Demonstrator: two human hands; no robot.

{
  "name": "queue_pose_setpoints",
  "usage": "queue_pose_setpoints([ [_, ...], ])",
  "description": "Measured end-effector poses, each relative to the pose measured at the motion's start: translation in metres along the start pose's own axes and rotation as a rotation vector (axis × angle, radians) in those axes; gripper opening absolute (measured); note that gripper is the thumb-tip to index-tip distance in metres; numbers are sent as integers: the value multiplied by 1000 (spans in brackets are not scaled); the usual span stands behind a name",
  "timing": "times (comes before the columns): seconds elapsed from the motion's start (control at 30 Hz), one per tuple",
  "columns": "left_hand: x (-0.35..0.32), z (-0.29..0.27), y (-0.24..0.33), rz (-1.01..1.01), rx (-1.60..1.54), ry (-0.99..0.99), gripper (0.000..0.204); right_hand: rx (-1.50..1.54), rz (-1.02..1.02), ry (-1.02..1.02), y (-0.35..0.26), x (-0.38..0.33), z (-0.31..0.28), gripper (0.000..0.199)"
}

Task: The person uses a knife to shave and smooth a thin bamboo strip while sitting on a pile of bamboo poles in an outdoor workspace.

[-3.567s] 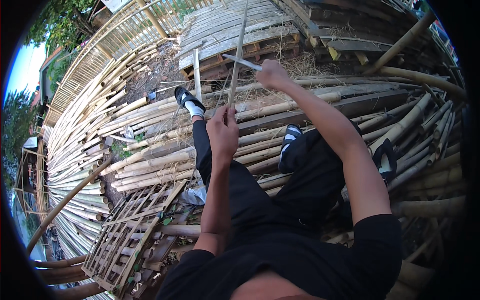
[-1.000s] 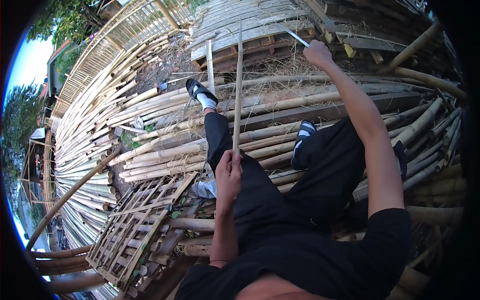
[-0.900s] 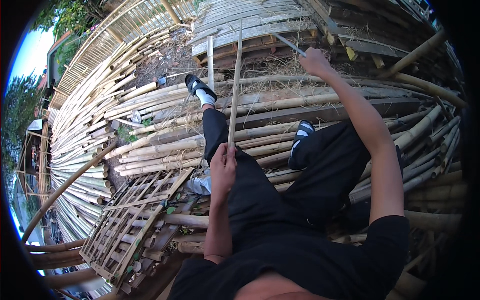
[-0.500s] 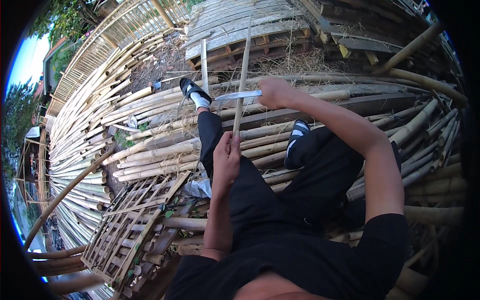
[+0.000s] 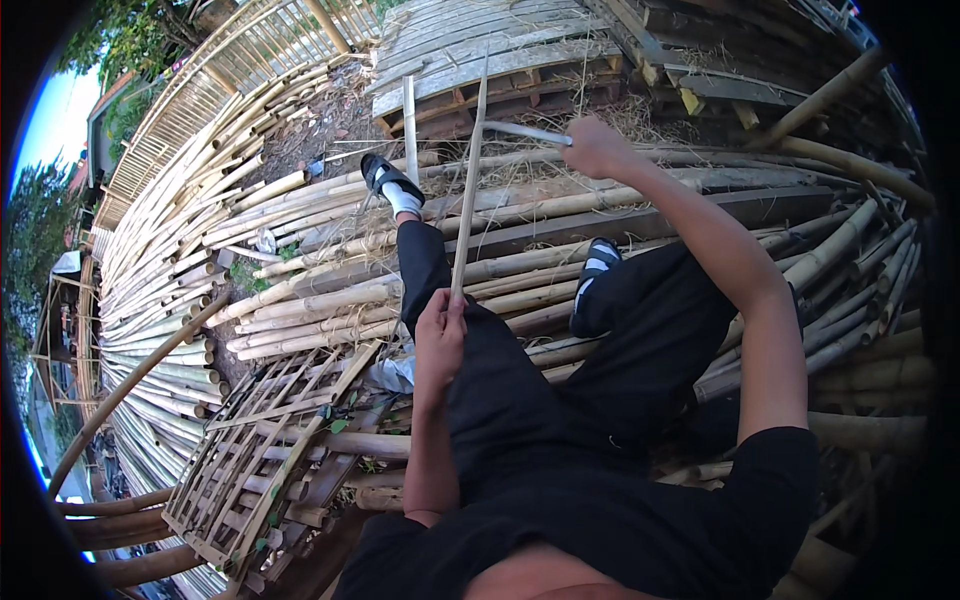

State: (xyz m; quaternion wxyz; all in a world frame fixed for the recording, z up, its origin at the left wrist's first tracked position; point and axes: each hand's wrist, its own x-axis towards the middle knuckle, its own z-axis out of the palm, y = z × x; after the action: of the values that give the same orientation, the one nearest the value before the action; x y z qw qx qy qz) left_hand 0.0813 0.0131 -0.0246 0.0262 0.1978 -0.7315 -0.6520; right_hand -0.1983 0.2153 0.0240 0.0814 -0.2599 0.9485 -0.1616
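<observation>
My left hand [image 5: 440, 332] is closed around the near end of a long, thin bamboo strip [image 5: 468, 200], which points away from me over my left leg. In my right hand [image 5: 597, 150] is a knife [image 5: 527, 132] with a pale, narrow blade. The blade lies crosswise with its tip at the right side of the strip, toward the far end; whether it touches cannot be made out. Another pale bamboo strip [image 5: 410, 125] stands beside my left sandal [image 5: 390, 180].
Bamboo poles [image 5: 330, 310] lie stacked under and around my legs, with more piled at the left [image 5: 160, 300]. A slatted lattice [image 5: 270, 450] sits at near left. Beyond my feet are a wooden pallet [image 5: 480, 70] with straw and a bamboo fence [image 5: 240, 75].
My right hand has moved the knife farther out and to the right along the strip. My left hand has drawn slightly nearer to me and left, bringing the strip with it.
</observation>
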Motion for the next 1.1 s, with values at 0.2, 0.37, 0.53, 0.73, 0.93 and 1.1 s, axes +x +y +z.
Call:
queue_pose_setpoints([
  [0.2, 13, 18, 30, 56, -76, -75, 18, 70, -234, -92, -51, -26, 43, 31],
  [0.37, 14, 19, 32, 40, -168, -89, 17, -60, -194, -137, -57, -15, 22, 32],
  [0.53, 0, 9, 25, -78, -181, -84, 19, -52, 44, 14, -28, 19, 20, 29],
  [0.73, -10, 7, 17, -32, -117, -73, 19, -136, 59, 43, -9, 32, 21, 28],
  [0.93, -22, -1, -2, -95, -105, -31, 20, -162, -11, -23, -26, 23, 23, 31],
  [1.1, -11, -1, -8, -18, -90, -16, 20, -17, -175, -152, -61, -20, 56, 31],
])
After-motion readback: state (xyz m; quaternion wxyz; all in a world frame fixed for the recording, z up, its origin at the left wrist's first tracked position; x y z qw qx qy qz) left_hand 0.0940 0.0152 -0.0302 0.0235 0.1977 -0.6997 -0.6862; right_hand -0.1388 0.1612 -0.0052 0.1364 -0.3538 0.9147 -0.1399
